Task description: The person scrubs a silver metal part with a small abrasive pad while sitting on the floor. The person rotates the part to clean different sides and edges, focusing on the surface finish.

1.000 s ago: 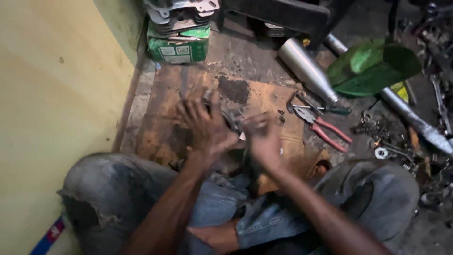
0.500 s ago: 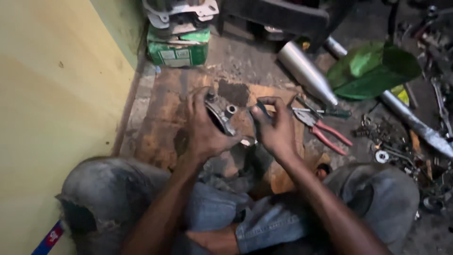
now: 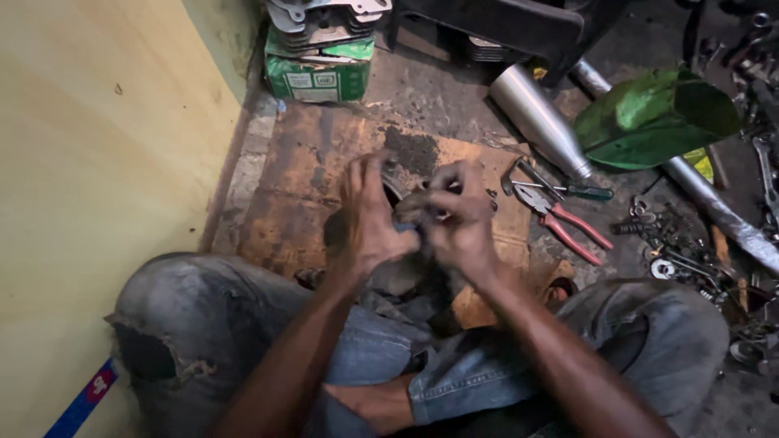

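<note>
Both bare forearms extend forward from the lap and converge at centre. The left hand (image 3: 369, 219) is raised, fingers upright, palm turned inward. The right hand (image 3: 456, 217) is curled, knuckles up (fingertips hidden), touching the left hand.

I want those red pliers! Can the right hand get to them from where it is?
Probably yes. The red pliers lie in the open on the floor just beside the right hand, with nothing between them. But that hand is busy gripping a small dark part with the left hand.
</note>
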